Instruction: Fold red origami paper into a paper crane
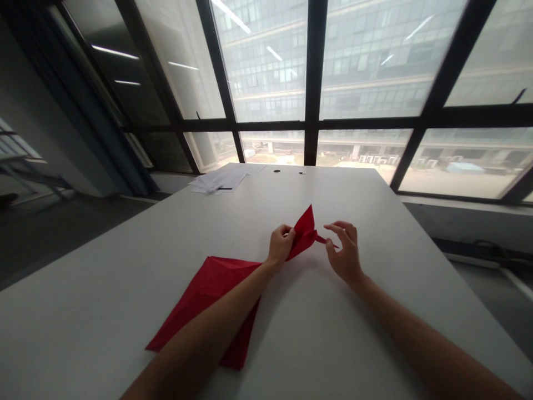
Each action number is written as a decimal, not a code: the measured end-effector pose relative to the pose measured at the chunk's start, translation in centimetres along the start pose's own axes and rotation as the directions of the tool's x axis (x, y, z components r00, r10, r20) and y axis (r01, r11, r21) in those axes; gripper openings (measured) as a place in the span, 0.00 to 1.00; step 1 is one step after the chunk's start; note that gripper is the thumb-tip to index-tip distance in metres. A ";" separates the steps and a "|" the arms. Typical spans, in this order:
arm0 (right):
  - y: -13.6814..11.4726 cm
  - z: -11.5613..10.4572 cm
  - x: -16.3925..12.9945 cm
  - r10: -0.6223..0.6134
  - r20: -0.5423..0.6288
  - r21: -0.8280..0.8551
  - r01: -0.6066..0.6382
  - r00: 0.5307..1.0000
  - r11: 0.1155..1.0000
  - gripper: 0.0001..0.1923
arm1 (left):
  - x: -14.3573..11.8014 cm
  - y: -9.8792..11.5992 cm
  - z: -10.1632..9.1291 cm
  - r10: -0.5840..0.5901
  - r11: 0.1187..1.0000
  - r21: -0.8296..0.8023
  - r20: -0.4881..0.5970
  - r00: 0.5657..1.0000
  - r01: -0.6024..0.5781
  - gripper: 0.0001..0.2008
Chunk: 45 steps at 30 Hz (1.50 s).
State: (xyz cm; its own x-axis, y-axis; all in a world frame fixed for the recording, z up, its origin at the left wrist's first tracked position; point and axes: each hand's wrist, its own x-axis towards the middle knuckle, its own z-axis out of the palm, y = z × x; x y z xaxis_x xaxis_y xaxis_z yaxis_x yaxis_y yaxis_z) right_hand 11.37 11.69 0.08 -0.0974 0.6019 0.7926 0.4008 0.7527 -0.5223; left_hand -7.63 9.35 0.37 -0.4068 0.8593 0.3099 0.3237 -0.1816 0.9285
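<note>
A folded red paper figure [305, 232], with a pointed wing-like flap and a narrow strip, is held above the table. My left hand [281, 244] pinches its left side between thumb and fingers. Close by on the right is my right hand [345, 251], thumb and fingers apart. The thin pointed strip reaches toward its thumb; whether they touch is hard to tell. Beneath my left forearm lie larger red paper sheets [204, 286], partly hidden by the arm.
The white table [145, 250] extends toward tall dark-framed windows. White papers [231, 176] with a small dark object lie at its far left. Near the far edge is a round dark hole [276, 171]. A dark blue curtain [79, 100] hangs at the left.
</note>
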 end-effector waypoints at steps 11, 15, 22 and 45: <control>0.8 0.1 0.1 -0.030 0.002 -0.087 0.030 1.000 0.996 0.03 | -0.1 -0.5 0.2 -0.080 0.979 -0.177 0.095 0.992 0.096 0.12; 1.4 0.2 0.1 0.065 0.044 0.071 -0.068 0.997 0.995 0.06 | -0.1 -0.2 0.0 -0.153 0.951 -0.242 0.182 0.971 0.195 0.12; 0.7 0.4 -0.1 0.129 0.096 0.022 -0.132 0.987 0.991 0.10 | -0.4 0.7 -0.2 -0.201 0.905 -0.307 0.298 0.933 0.293 0.08; -1.5 -0.5 0.1 0.059 0.356 -0.547 0.157 0.932 0.822 0.13 | -0.9 0.9 -0.1 -0.109 0.965 -0.176 0.406 0.907 0.194 0.06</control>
State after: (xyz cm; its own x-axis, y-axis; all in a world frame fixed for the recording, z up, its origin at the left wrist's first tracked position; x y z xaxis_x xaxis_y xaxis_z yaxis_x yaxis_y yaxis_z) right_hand 11.24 10.47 1.15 -0.3919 0.7005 0.5963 0.8124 0.5678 -0.1331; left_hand -7.04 8.40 0.98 -0.0576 0.9936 0.0974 0.0835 -0.0924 0.9922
